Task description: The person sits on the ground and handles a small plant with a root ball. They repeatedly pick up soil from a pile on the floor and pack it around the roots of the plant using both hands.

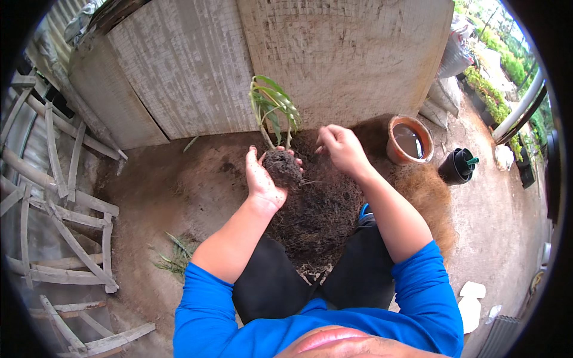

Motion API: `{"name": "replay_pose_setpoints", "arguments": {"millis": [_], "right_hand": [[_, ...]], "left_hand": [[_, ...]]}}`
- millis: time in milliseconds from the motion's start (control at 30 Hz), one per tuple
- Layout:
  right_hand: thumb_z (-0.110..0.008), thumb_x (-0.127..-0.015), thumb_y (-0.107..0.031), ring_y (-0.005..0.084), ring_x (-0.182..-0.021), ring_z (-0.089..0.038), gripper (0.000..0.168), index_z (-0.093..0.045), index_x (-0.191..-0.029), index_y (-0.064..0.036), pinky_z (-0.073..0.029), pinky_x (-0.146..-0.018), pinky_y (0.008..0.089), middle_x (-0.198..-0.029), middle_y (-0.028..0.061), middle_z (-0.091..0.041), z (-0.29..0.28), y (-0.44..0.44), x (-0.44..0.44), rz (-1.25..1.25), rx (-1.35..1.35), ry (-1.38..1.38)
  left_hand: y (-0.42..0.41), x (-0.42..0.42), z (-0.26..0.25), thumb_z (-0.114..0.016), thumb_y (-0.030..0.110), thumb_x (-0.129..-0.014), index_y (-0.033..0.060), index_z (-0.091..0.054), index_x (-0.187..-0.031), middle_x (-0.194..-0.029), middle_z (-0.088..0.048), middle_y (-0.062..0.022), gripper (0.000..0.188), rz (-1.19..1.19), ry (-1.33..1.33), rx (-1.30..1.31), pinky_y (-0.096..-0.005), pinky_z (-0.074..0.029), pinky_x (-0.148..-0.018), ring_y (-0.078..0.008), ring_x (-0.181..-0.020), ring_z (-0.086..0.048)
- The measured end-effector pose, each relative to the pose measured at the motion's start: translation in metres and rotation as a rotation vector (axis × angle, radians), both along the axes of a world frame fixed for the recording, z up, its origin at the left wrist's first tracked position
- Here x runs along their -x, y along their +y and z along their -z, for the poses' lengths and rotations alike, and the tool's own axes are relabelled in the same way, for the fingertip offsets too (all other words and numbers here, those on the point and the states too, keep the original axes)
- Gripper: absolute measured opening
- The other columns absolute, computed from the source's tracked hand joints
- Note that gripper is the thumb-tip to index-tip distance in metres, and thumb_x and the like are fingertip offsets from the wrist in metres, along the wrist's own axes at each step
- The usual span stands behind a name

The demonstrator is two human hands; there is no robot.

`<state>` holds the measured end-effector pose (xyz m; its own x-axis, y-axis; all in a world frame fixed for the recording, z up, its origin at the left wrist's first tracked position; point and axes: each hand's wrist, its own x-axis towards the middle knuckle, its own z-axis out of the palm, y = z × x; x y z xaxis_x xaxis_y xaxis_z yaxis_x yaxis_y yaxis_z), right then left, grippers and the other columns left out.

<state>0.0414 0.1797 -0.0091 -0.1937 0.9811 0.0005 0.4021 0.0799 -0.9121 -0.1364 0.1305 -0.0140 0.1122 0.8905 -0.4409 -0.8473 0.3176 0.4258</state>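
My left hand [264, 181] cradles the dark root ball [283, 168] of a small leafy plant [274, 105]. Its stems lean upward, away from me, and the long green leaves droop to the right. To the right of the plant, my right hand [338, 145] is raised over the soil with its fingers curled; whether anything is pinched in them cannot be seen. Below both hands, a heap of dark, fibrous potting soil [320, 215] spreads on the ground between my legs.
Right of the soil stand a clay pot [394, 145] of dark liquid and stacked black plastic pots [454, 168], beside brown fibre [423, 197]. Cut leaves [177, 257] lie at left, near a wooden frame [67, 215]. Boards [192, 67] wall off the far side; filled sacks [447, 94] lean there.
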Motion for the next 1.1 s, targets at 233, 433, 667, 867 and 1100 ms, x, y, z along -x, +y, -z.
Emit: {"name": "replay_pose_setpoints", "arguments": {"millis": [233,433,667,867,1100], "right_hand": [[-0.060,-0.077,-0.011,0.0313,-0.091,-0.059,0.022,-0.062,-0.097,-0.003,-0.047,-0.080,0.0366,-0.095,0.0156,-0.060,0.014,0.003,-0.004,-0.102,-0.283,-0.268],[-0.061,-0.075,-0.002,0.0149,-0.077,-0.059,0.015,-0.062,-0.090,0.000,-0.046,-0.072,0.0267,-0.082,0.0079,-0.061,-0.011,-0.010,0.008,0.054,-0.260,0.126],[-0.059,-0.078,-0.007,0.0142,-0.076,-0.060,0.018,-0.063,-0.093,0.000,-0.049,-0.073,0.0288,-0.081,0.0070,-0.062,-0.005,0.004,-0.008,0.123,0.180,0.676],[-0.060,-0.080,-0.027,0.0296,-0.086,-0.063,0.031,-0.063,-0.096,-0.001,-0.048,-0.078,0.0349,-0.090,0.0186,-0.064,0.008,0.002,-0.014,-0.109,-0.184,-0.284],[-0.061,-0.080,-0.020,0.0258,-0.078,-0.063,0.024,-0.062,-0.094,0.000,-0.048,-0.072,0.0341,-0.087,0.0165,-0.065,0.006,0.002,0.015,0.068,-0.170,-0.098]], "left_hand": [[0.003,0.004,0.001,-0.033,0.051,-0.086,0.0056,-0.054,-0.091,-0.088,-0.059,-0.0129,0.050,-0.005,0.026,0.004,-0.0464,-0.046,-0.071,-0.0332,-0.077,-0.057],[0.003,0.003,0.001,-0.033,0.050,-0.086,0.0066,-0.054,-0.091,-0.088,-0.059,-0.0126,0.048,0.021,0.044,0.044,-0.0466,-0.046,-0.071,-0.0330,-0.078,-0.057],[0.005,0.003,-0.002,-0.034,0.048,-0.086,0.0064,-0.054,-0.091,-0.089,-0.059,-0.0125,0.047,-0.010,0.066,0.073,-0.0467,-0.045,-0.072,-0.0327,-0.079,-0.057],[0.007,0.007,0.005,-0.034,0.048,-0.087,0.0063,-0.053,-0.090,-0.088,-0.059,-0.0128,0.046,0.006,0.034,0.030,-0.0462,-0.046,-0.071,-0.0331,-0.079,-0.057],[0.002,0.011,0.002,-0.034,0.048,-0.086,0.0068,-0.053,-0.089,-0.085,-0.060,-0.0126,0.046,-0.027,0.077,0.053,-0.0463,-0.046,-0.069,-0.0329,-0.075,-0.057]]}}
